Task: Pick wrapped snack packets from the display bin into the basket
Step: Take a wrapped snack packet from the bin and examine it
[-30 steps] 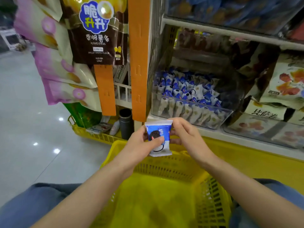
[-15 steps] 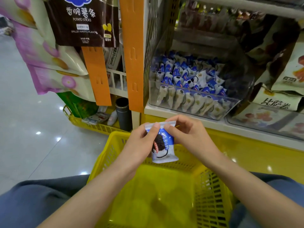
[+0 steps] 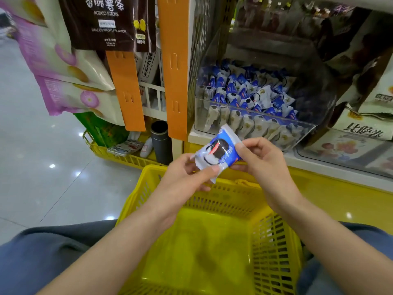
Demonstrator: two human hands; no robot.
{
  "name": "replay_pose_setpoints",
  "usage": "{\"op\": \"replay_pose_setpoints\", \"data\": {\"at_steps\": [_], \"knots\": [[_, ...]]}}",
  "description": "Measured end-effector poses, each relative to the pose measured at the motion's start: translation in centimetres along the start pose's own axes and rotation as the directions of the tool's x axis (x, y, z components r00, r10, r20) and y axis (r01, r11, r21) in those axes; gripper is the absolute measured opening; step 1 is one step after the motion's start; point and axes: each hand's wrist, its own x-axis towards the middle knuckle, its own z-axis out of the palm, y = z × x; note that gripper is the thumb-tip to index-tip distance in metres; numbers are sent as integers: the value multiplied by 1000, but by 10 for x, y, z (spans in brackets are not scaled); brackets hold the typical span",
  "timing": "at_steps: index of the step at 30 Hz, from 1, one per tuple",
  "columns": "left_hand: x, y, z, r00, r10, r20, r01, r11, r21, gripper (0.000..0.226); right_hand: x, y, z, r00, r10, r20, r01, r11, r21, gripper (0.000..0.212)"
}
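Fingers (image 3: 209, 170) of both my left hand (image 3: 180, 182) and right hand (image 3: 263, 162) pinch one snack packet (image 3: 217, 151) at its ends, centre frame, above the far rim of the yellow basket (image 3: 274, 248); picked, not yet dropped; next I'd let go over the open basket floor below; display bin (image 3: 251, 124) sits upper right, well clear.

This is a shop, in a snack aisle. At centre right, a clear display bin (image 3: 255, 111) on a white shelf (image 3: 340, 173) holds a heap of blue-and-white wrapped packets (image 3: 244, 92). Bags of potato sticks (image 3: 106, 22) hang from orange clip strips (image 3: 125, 88) at upper left. A yellow shopping basket (image 3: 274, 252) fills the bottom, and glossy floor tiles (image 3: 42, 167) spread at left.
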Motion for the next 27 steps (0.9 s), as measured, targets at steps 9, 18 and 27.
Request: {"op": "replay_pose_setpoints", "data": {"at_steps": [9, 18, 27], "knots": [[11, 4, -18, 923, 353, -154, -286, 896, 340, 19, -10, 13, 3, 914, 197, 354, -33, 907, -420, 59], [5, 2, -12, 890, 453, 52, -401, 725, 560, 10, -10, 13, 3, 911, -291, 293, 398, 808, -435, 11], [9, 1, -9, 968, 240, 71, -249, 894, 374, 12, -12, 10, -4, 740, -482, 470, 666, 424, -614, 8]]}}
